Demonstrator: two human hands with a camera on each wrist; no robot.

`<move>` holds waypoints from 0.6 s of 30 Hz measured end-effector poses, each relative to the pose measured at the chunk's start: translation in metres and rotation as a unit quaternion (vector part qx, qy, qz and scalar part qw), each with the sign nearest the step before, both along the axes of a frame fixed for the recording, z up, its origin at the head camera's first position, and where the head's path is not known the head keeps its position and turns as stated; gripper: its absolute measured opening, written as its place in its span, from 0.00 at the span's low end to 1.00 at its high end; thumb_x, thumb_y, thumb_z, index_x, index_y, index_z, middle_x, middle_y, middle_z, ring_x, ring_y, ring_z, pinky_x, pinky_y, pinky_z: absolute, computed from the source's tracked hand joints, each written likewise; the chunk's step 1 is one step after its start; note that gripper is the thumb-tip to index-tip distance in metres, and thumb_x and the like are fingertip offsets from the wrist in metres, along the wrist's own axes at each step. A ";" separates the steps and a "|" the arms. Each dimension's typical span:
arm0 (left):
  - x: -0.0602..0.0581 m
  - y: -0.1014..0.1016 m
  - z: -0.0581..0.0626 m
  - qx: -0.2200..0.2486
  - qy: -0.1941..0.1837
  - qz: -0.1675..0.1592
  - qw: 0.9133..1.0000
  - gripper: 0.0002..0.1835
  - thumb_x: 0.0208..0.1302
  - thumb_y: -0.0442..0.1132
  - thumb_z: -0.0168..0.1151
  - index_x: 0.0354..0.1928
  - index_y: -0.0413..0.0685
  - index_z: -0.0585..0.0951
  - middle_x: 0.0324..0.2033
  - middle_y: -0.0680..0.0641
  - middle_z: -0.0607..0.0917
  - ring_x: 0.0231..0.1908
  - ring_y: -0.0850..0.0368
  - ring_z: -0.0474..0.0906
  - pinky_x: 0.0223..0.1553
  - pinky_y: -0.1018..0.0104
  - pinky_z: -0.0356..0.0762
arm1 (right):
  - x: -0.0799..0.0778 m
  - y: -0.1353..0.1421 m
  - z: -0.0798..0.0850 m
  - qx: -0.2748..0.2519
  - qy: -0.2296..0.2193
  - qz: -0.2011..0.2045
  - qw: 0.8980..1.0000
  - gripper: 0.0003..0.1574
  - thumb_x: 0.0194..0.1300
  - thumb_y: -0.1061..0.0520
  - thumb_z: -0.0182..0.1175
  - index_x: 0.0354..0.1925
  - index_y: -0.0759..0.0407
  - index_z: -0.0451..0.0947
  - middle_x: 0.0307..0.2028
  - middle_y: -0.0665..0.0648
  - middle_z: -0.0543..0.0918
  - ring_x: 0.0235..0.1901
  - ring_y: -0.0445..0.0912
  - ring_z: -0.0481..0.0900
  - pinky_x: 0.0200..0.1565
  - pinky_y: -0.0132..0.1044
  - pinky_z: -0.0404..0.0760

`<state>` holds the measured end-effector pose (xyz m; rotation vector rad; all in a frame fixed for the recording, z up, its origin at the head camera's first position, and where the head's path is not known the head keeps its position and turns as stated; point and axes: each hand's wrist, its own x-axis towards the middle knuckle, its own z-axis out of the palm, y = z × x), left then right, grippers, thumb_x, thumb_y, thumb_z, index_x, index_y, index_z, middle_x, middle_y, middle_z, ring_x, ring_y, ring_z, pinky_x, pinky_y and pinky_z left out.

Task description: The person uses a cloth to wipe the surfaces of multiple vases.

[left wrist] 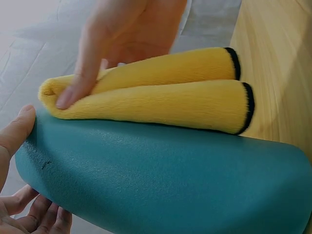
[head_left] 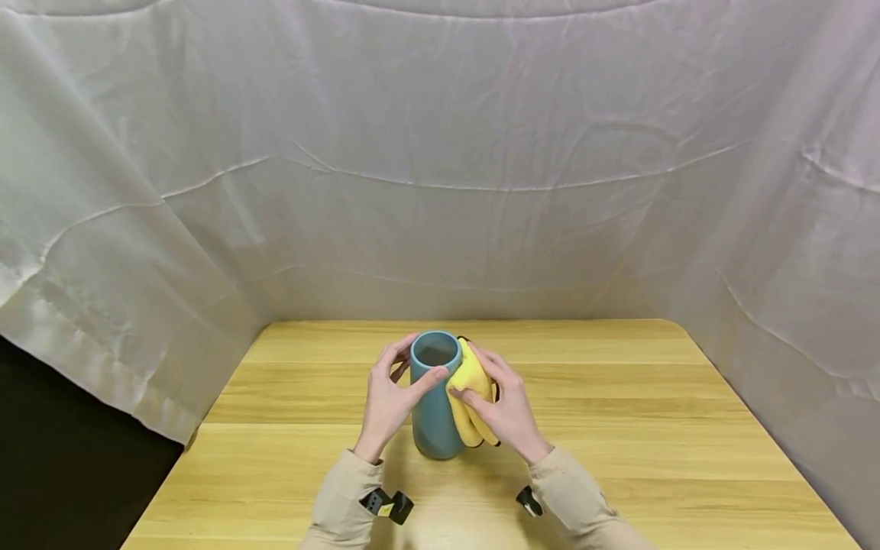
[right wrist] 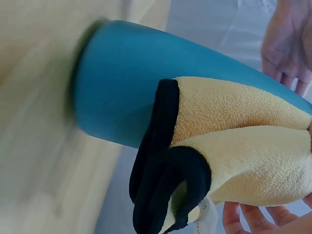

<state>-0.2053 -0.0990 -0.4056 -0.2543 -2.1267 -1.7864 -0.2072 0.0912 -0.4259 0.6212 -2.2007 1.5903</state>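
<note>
A tall teal vase [head_left: 435, 424] with a round open top stands upright on the wooden table. My left hand [head_left: 386, 397] grips it near the rim, thumb on the near side and fingers round the far left side. On the vase's right side, my right hand [head_left: 507, 409] pinches a folded yellow cloth [left wrist: 170, 105] with black edging, holding it against the wall. In the right wrist view the cloth [right wrist: 243, 156] hangs in folds along the vase [right wrist: 126, 83], and a white tag [right wrist: 207, 217] shows beneath it. The vase's inside is mostly hidden.
The light wooden table [head_left: 619, 428] reaches out on both sides of the vase. Behind and beside it hang pale grey curtains [head_left: 481, 153]. A dark area [head_left: 69, 458] lies beyond the table's left edge.
</note>
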 end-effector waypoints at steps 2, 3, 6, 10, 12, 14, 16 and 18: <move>0.000 0.000 0.000 0.002 0.000 0.000 1.000 0.34 0.52 0.39 0.79 0.63 0.51 0.79 0.52 0.45 0.82 0.53 0.49 0.77 0.65 0.47 0.76 | 0.001 0.001 -0.007 0.005 -0.006 -0.003 1.000 0.42 0.58 0.59 0.74 0.69 0.53 0.72 0.62 0.60 0.80 0.52 0.49 0.80 0.49 0.35 0.84; 0.000 0.000 0.000 0.003 -0.001 0.000 1.000 0.34 0.52 0.39 0.79 0.63 0.51 0.79 0.52 0.45 0.82 0.53 0.49 0.77 0.65 0.47 0.76 | 0.001 0.002 -0.010 0.008 -0.010 -0.004 1.000 0.42 0.58 0.58 0.74 0.69 0.52 0.72 0.61 0.60 0.80 0.52 0.50 0.80 0.49 0.34 0.84; 0.000 0.000 0.000 0.004 -0.002 0.000 1.000 0.34 0.52 0.39 0.79 0.63 0.51 0.79 0.52 0.45 0.82 0.53 0.49 0.77 0.65 0.47 0.76 | 0.002 0.005 -0.023 0.017 -0.022 -0.006 1.000 0.41 0.58 0.57 0.74 0.69 0.52 0.73 0.61 0.60 0.80 0.51 0.50 0.81 0.48 0.34 0.84; 0.000 0.000 0.000 0.005 -0.001 0.000 1.000 0.34 0.52 0.39 0.79 0.63 0.51 0.79 0.53 0.45 0.82 0.53 0.50 0.77 0.65 0.47 0.76 | 0.003 0.008 -0.039 0.021 -0.048 0.002 0.999 0.41 0.59 0.56 0.74 0.69 0.51 0.73 0.60 0.60 0.80 0.51 0.49 0.81 0.48 0.33 0.83; 0.000 0.000 0.000 0.006 -0.001 0.000 1.000 0.33 0.52 0.39 0.79 0.63 0.51 0.79 0.53 0.45 0.82 0.54 0.50 0.77 0.65 0.47 0.76 | 0.004 0.010 -0.045 0.020 -0.063 0.006 0.998 0.41 0.59 0.56 0.74 0.70 0.51 0.72 0.60 0.59 0.80 0.52 0.49 0.81 0.49 0.33 0.83; 0.000 0.000 0.000 0.006 0.000 -0.001 1.000 0.33 0.52 0.39 0.79 0.63 0.51 0.79 0.53 0.45 0.82 0.54 0.49 0.77 0.65 0.47 0.76 | 0.005 0.010 -0.048 0.019 -0.073 0.004 0.997 0.42 0.59 0.55 0.74 0.70 0.50 0.72 0.60 0.58 0.80 0.52 0.49 0.80 0.49 0.33 0.82; 0.000 0.000 0.000 0.005 0.000 -0.001 1.000 0.33 0.52 0.39 0.79 0.63 0.51 0.79 0.53 0.45 0.82 0.54 0.48 0.78 0.65 0.47 0.76 | 0.005 0.010 -0.050 0.019 -0.078 0.002 0.997 0.42 0.59 0.56 0.74 0.70 0.49 0.72 0.60 0.58 0.80 0.53 0.49 0.80 0.50 0.32 0.82; 0.000 0.000 0.000 0.004 0.000 -0.001 1.000 0.33 0.52 0.39 0.79 0.63 0.51 0.79 0.52 0.45 0.82 0.54 0.48 0.78 0.65 0.47 0.76 | 0.006 0.010 -0.051 0.020 -0.079 0.000 0.997 0.42 0.59 0.56 0.74 0.70 0.49 0.72 0.60 0.57 0.81 0.53 0.48 0.80 0.50 0.32 0.82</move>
